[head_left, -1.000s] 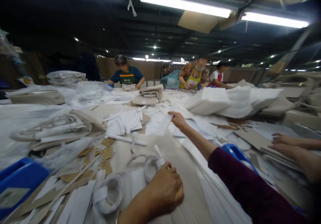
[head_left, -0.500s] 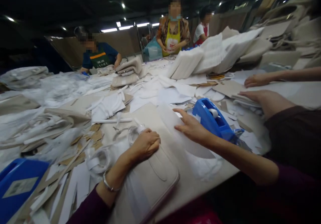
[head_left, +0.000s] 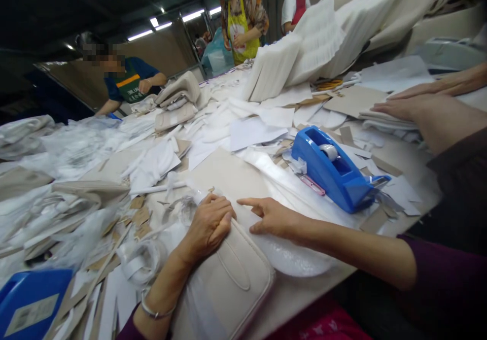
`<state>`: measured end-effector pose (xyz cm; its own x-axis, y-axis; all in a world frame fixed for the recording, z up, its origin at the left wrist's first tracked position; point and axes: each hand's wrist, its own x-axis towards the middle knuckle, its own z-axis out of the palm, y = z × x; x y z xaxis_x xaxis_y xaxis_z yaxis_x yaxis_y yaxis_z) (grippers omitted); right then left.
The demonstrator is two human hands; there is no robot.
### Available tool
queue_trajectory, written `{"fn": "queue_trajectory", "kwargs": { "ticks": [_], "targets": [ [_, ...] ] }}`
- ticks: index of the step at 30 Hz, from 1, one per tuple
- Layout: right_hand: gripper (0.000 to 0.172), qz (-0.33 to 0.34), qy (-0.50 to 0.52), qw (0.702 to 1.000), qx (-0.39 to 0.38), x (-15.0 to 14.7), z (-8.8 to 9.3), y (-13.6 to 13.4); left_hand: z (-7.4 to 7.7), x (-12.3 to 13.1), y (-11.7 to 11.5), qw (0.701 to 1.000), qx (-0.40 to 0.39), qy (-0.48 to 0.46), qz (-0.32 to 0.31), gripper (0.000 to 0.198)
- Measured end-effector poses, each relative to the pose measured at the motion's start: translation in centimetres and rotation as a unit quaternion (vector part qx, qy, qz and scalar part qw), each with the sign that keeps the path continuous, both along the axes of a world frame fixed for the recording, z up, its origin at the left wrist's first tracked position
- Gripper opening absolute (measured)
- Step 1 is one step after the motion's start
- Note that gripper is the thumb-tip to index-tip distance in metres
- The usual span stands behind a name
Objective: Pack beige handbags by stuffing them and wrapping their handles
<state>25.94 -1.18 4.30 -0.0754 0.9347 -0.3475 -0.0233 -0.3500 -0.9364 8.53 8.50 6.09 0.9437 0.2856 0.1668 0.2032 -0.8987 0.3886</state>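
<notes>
Bag (head_left: 247, 274) and translucent sheet (head_left: 299, 255).
Left hand (head_left: 211, 223) curled, grip unclear; right hand (head_left: 277, 219), fingers wide: sheet may slip if unpinned.

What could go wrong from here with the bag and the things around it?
The beige bag lies near the table edge; it might slip if the left hand loosens.
The translucent sheet beneath the right hand could crease or slide.
The right forearm passes close to the blue tape dispenser, so a sideways swing might bump it.
</notes>
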Motion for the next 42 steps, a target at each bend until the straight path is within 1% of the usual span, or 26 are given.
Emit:
{"fn": "queue_trajectory", "kwargs": {
  "ticks": [2, 4, 6, 8, 12, 14, 16, 18, 21, 23, 25, 29, 31, 34, 39, 41, 42],
  "targets": [
    [0.08, 0.004, -0.006, 1.0, 0.005, -0.1, 0.1, 0.3, 0.2, 0.0, -0.1, 1.0, -0.004, -0.012, 0.003, 0.031],
    [0.079, 0.025, -0.005, 1.0, 0.008, 0.0, 0.1, 0.6, 0.3, 0.0, -0.1, 1.0, -0.011, -0.02, 0.006, 0.032],
    [0.077, 0.052, 0.015, 0.999, -0.002, 0.2, 0.0, 0.6, 0.2, 0.0, 0.0, 1.0, -0.015, -0.018, 0.01, 0.032],
    [0.078, 0.064, 0.046, 0.997, -0.02, 0.6, -0.2, 0.3, 0.1, 0.0, 0.1, 1.0, -0.015, -0.009, 0.012, 0.032],
    [0.08, 0.059, 0.083, 0.992, -0.069, 0.8, -0.6, -0.3, -0.2, 0.1, 0.2, 1.0, -0.01, 0.006, 0.004, 0.033],
    [0.079, 0.054, 0.076, 0.993, -0.073, 0.6, -0.7, -0.3, -0.2, 0.1, 0.2, 1.0, -0.012, 0.003, 0.004, 0.032],
    [0.076, 0.044, 0.037, 0.997, -0.052, 0.2, -0.8, -0.1, -0.1, 0.1, 0.1, 1.0, -0.015, -0.003, 0.007, 0.031],
    [0.076, 0.032, -0.014, 0.999, -0.006, -0.2, -1.0, 0.3, 0.0, 0.2, 0.1, 1.0, -0.017, -0.007, 0.009, 0.031],
    [0.075, 0.022, -0.053, 0.992, 0.108, -0.5, -1.6, 0.6, 0.1, 0.1, 0.0, 1.0, -0.015, 0.0, 0.01, 0.03],
    [0.072, 0.033, -0.057, 0.984, 0.165, -0.3, -2.1, 0.4, 0.2, 0.1, -0.1, 1.0, -0.007, 0.012, 0.012, 0.028],
    [0.07, 0.053, -0.059, 0.983, 0.164, 0.1, -2.3, 0.1, 0.3, 0.1, -0.2, 1.0, 0.005, 0.02, 0.016, 0.027],
    [0.07, 0.097, -0.06, 0.989, 0.091, 0.9, -2.2, -0.2, 0.3, 0.2, -0.4, 0.999, 0.017, 0.013, 0.024, 0.026],
    [0.069, 0.115, -0.054, 0.988, 0.083, 1.0, -2.3, 0.1, 0.3, 0.3, -0.4, 1.0, 0.017, 0.004, 0.019, 0.026],
    [0.063, 0.122, -0.042, 0.986, 0.107, 0.7, -2.7, 1.2, 0.2, 0.4, -0.4, 1.0, 0.023, -0.007, 0.011, 0.025],
    [0.054, 0.145, 0.002, 0.977, 0.156, -0.4, -4.1, 3.3, 0.0, 0.5, -0.5, 0.999, 0.037, -0.009, 0.007, 0.024],
    [0.051, 0.137, -0.007, 0.975, 0.173, -0.7, -4.4, 3.9, -0.2, 0.6, -0.5, 0.999, 0.04, -0.003, 0.002, 0.023],
    [0.052, 0.131, -0.016, 0.975, 0.18, -0.8, -4.5, 4.1, -0.3, 0.6, -0.4, 0.999, 0.043, 0.004, 0.001, 0.023]
  ]
}}
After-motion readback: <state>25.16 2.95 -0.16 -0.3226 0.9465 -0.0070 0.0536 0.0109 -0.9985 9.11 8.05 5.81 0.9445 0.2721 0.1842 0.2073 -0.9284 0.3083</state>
